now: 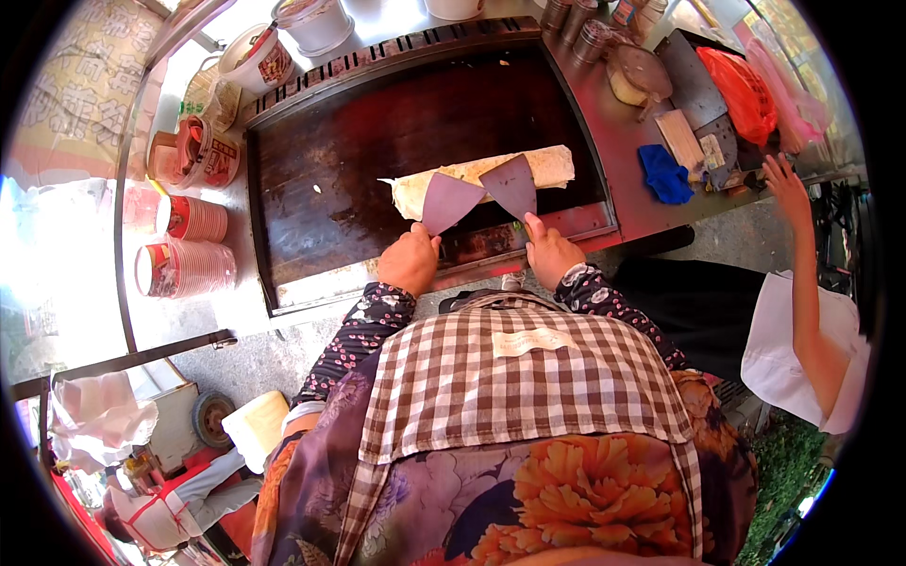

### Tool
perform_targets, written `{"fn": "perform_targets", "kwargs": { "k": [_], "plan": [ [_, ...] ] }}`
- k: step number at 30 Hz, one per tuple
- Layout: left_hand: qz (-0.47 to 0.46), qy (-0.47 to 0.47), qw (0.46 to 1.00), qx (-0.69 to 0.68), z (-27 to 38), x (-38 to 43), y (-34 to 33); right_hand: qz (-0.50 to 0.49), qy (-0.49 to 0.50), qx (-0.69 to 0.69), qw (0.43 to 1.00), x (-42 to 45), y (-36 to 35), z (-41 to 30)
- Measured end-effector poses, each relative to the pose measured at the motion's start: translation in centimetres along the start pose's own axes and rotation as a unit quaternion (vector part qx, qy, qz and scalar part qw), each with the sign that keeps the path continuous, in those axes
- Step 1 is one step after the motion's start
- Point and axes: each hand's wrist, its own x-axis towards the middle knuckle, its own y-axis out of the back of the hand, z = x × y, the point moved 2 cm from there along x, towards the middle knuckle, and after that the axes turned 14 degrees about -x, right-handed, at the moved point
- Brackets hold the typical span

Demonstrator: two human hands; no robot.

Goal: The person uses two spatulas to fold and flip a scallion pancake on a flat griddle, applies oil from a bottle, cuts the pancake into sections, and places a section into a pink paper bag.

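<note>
A long folded flatbread roll [552, 168] lies across the right half of a dark flat griddle [340, 148]. My left hand [410, 260] grips a metal scraper [450, 204] whose wide blade overlaps the roll's near side, left of its middle. Another metal scraper [511, 185] is in my right hand [551, 249], its blade lying over the roll's middle. The two blades slant towards each other and nearly meet at their inner corners. Both handles are mostly hidden in my fists.
Paper cup stacks [191, 269] and a sauce tub [258, 60] stand left of the griddle. To the right are a blue cloth [665, 174], metal shakers [592, 41] and a red plastic bag [737, 95]. Another person's hand [786, 185] reaches near the counter's right end.
</note>
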Motion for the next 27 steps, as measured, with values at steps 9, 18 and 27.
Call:
{"fn": "perform_targets", "kwargs": {
  "k": [9,18,27],
  "plan": [
    [-0.017,0.043,0.998,-0.035,-3.7,-2.7,0.8,0.044,0.009,0.136,0.99,-2.8,0.6,2.8],
    [0.07,-0.059,0.965,-0.247,-4.1,-4.8,3.8,0.055,-0.078,0.219,0.971,-7.0,1.4,6.0],
    [0.031,0.04,0.714,-0.698,-4.0,-4.8,6.5,0.258,-0.126,0.365,0.886,-6.8,1.0,6.7]
  ]
}}
